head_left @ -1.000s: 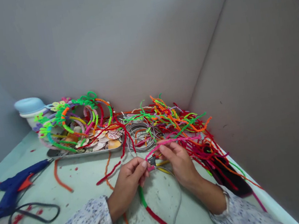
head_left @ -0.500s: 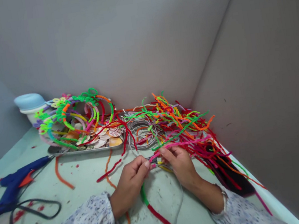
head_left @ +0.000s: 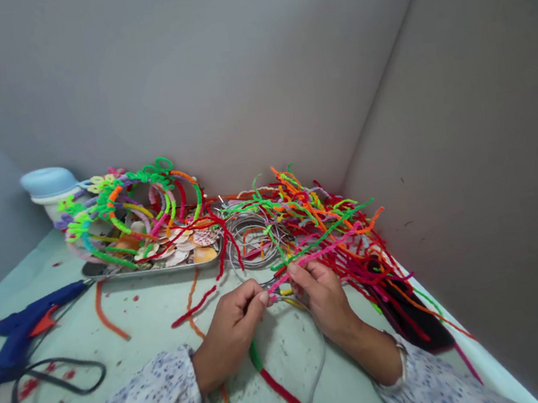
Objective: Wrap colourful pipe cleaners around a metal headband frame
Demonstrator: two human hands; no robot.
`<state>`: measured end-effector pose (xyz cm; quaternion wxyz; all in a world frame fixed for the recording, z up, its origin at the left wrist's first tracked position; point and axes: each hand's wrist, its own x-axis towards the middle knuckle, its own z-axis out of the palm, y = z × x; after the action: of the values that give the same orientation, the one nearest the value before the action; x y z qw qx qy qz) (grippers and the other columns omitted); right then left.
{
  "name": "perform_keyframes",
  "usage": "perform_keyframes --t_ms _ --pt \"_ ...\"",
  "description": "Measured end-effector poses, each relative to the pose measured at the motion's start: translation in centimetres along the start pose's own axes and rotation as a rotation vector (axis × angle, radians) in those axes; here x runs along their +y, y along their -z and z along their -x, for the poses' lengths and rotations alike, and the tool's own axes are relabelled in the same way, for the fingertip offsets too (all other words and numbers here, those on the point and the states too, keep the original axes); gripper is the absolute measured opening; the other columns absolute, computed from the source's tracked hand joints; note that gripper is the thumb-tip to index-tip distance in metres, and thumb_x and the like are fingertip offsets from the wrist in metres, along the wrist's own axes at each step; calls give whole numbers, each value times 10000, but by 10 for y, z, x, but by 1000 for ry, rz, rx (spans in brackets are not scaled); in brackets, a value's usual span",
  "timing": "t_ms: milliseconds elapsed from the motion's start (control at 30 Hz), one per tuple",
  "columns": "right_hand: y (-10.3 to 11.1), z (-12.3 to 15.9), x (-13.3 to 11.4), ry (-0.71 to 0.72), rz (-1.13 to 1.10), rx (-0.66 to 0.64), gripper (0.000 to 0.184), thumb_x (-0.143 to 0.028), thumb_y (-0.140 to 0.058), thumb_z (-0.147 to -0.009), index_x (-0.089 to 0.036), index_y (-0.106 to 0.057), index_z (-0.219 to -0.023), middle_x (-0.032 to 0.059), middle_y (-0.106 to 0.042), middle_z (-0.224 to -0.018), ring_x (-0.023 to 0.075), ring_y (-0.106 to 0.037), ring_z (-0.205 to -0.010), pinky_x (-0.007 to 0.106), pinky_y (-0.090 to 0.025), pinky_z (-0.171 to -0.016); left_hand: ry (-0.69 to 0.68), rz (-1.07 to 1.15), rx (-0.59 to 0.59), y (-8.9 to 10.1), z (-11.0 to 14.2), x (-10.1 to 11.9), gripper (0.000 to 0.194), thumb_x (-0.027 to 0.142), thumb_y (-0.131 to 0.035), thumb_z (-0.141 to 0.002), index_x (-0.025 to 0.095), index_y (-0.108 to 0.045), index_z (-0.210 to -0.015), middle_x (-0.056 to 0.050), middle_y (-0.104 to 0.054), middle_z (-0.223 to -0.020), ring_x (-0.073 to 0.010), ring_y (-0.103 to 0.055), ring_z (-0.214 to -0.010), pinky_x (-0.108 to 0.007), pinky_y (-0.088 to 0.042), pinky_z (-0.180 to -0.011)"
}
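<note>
While the left hand (head_left: 235, 328) pinches the headband (head_left: 284, 393) at its top in the head cam, the right hand (head_left: 324, 297) has the pink pipe cleaner (head_left: 331, 246) gripped btwn thumb & fingers, angled up toward the back right corner of the table (head_left: 155, 319). Headband's btwn the hands, legs pointing at the near edge: one wrapped green & red, other bare grey. Yellow-handled tool (head_left: 286, 289) underneath, mostly hidden. Pipe cleaner pile (head_left: 314, 215) along the right edge, wire hoops (head_left: 258, 263) nxt to it, shell tray (head_left: 158, 270) nearer the left edge, glue gun (head_left: 28, 318) too.
</note>
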<state>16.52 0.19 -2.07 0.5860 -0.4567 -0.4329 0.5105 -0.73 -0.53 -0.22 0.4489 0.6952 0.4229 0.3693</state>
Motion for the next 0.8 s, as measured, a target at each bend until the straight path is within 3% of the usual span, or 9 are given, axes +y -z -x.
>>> perform_keyframes --t_ms 233,367,633,800 --pt "-1 2 -10 56 125 8 289 -448 -658 -751 -184 -584 -661 -39 -505 -545 119 -446 -530 248 -373 -535 156 237 45 2 -8 -2 210 350 -562 -833 144 -593 -807 36 -494 -585 -84 -394 -482 -193 -303 -455" --pt "-1 1 -9 70 121 43 286 -449 -661 -743 -188 -578 -661 -41 -511 -555 116 -443 -525 248 -373 -533 157 232 28 2 -10 -5 212 350 -595 -808 143 -580 -764 42 -490 -587 -77 -399 -480 -189 -314 -457" --pt "1 -2 -4 97 66 -1 278 -405 -656 -770 -193 -540 -632 -50 -484 -553 106 -417 -523 239 -353 -537 111 175 -51 2 -3 -10 261 397 -496 -876 164 -536 -765 44 -426 -605 -98 -386 -533 -197 -298 -482" --pt "3 -4 1 59 -83 -38 162 -353 -661 -767 -204 -597 -767 -48 -515 -572 111 -449 -526 231 -359 -528 101 164 -43 2 -2 -8 272 380 -471 -887 167 -523 -727 44 -393 -590 -105 -356 -544 -206 -275 -494"
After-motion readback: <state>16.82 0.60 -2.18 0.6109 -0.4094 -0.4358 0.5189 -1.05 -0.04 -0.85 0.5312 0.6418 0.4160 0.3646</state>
